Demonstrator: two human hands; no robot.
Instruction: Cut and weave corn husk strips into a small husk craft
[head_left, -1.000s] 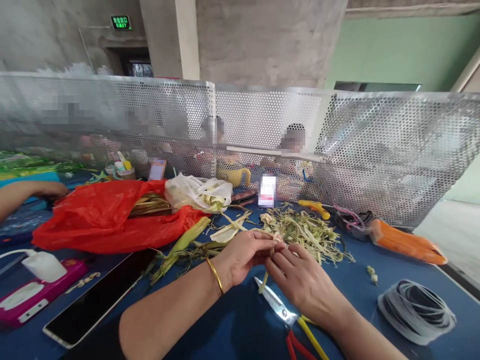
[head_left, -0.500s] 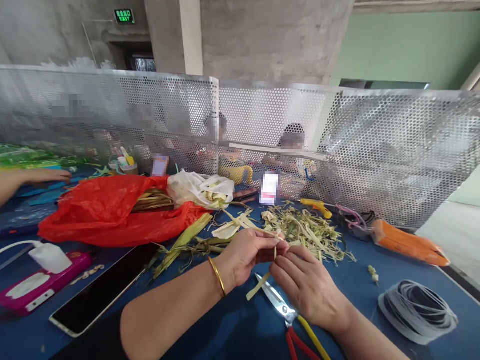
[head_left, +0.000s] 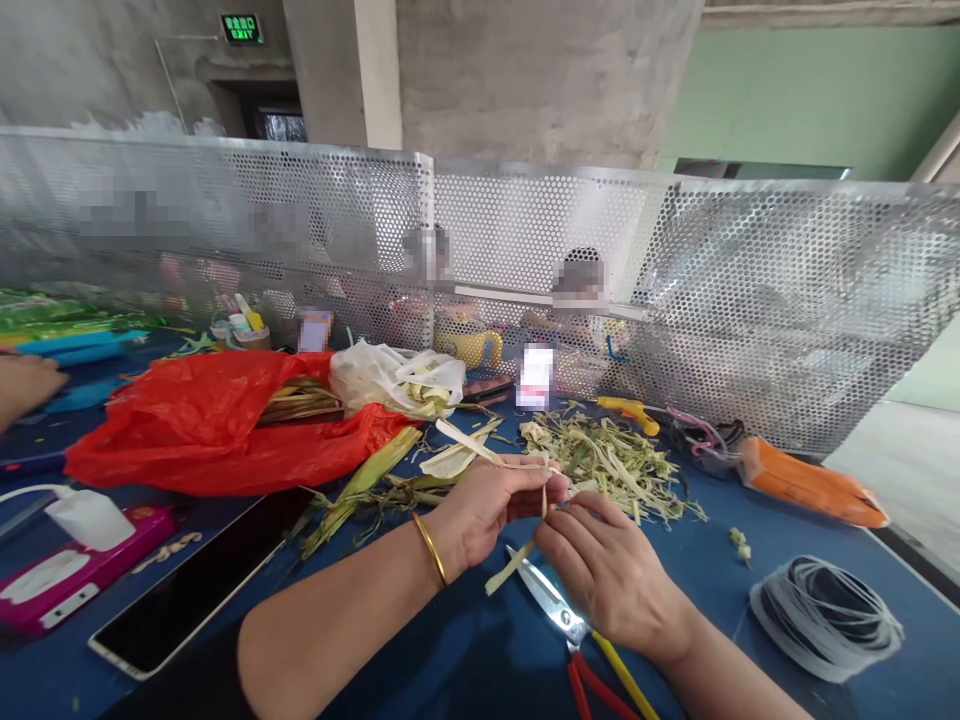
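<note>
My left hand (head_left: 499, 505) pinches a pale corn husk strip (head_left: 506, 572) between thumb and fingers. My right hand (head_left: 600, 565) has its fingers curled on the same strip, close against the left fingertips. One end of the strip hangs down to the left between the hands. Scissors (head_left: 553, 598) with one red and one yellow handle lie on the table, partly under my right hand. Just beyond both hands is a heap of shredded husk (head_left: 622, 465). Larger husk pieces (head_left: 379, 465) lie to the left of it.
A red plastic bag (head_left: 202, 420) and a white bag (head_left: 401, 375) sit at left. A phone (head_left: 202, 580) lies before a pink power strip (head_left: 82, 570). At right are a coil of clear cord (head_left: 825, 617) and an orange packet (head_left: 814, 482). Another person's hand (head_left: 30, 385) is at far left.
My hands hold nearly the same pose on the husk strip, with only slight finger movement. The view has shifted a little. The other person's hand at far left has drawn back leftward.
</note>
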